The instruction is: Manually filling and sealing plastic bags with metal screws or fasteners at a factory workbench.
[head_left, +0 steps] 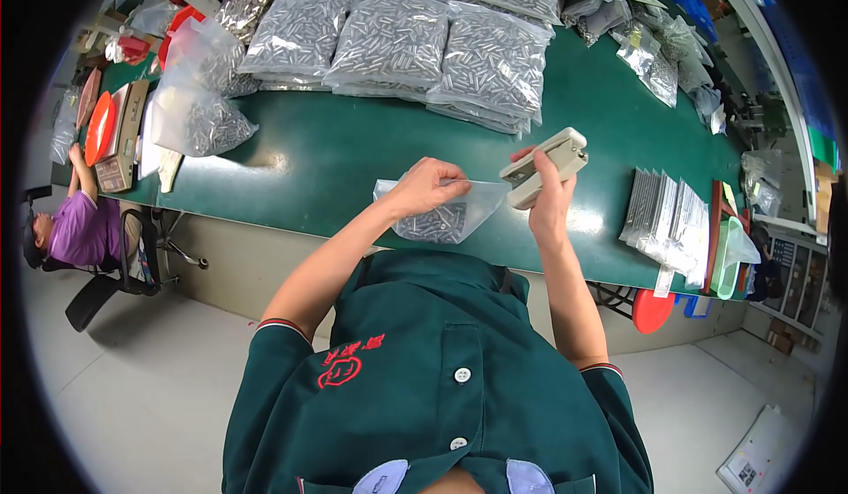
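At the table's near edge, a clear plastic bag (439,222) lies with small dark metal pieces gathered in its lower part. My left hand (427,187) is closed on the bag's upper edge, fingers pinched together. To its right, my right hand (551,196) grips a cream-coloured handheld bag sealer (565,153), wrapped around its body. The sealer's two long jaws stand apart and point left, close to the bag's upper right corner. Whether the film lies between the jaws, I cannot tell.
Large clear bags (389,39) of metal pins are stacked at the back of the green table (327,132). Smaller filled bags (208,123) stand left, near a scale (119,154). A row of flat packets (658,216) lies right. A person in purple (87,220) sits far left.
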Tool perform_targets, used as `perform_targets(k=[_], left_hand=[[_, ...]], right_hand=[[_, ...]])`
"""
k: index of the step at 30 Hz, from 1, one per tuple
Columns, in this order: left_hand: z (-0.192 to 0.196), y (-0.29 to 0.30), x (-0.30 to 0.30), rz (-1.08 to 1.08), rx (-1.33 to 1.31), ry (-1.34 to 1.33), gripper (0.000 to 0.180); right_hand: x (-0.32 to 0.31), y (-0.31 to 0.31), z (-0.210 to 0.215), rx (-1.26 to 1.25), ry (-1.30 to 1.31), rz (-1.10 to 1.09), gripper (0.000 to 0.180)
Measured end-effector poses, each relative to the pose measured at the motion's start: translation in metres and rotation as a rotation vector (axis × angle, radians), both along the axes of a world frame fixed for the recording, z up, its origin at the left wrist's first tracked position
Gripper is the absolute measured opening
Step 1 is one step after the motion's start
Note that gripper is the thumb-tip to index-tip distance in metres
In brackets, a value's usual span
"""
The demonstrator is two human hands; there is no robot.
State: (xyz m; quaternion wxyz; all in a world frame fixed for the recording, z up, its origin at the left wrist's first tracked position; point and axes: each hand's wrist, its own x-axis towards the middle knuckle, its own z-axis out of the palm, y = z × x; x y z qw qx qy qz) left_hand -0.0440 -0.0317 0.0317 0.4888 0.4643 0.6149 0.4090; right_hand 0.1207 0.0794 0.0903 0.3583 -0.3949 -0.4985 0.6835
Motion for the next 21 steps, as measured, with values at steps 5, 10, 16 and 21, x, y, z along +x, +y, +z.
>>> perform_targets(k=[5, 10, 16, 21], left_hand=[[0.001, 0.000, 0.001, 0.029, 0.074, 0.147, 0.022], [-0.005, -0.004, 0.002, 0.037, 0.215, 0.214, 0.019], [-0.009, -0.005, 0.002, 0.022, 0.221, 0.245, 0.018], [-0.009, -0.005, 0.001, 0.022, 0.229, 0.248, 0.019]], right_hand=[[-0.007, -0.011, -0.005, 0.169, -0.118, 0.081, 0.015], [-0.011, -0.012, -0.016, 0.311, -0.176, 0.079, 0.013], [-0.011, -0.019, -0.022, 0.278, -0.221, 0.119, 0.014], [-0.011, -0.017, -0.023, 0.269, -0.223, 0.111, 0.016]])
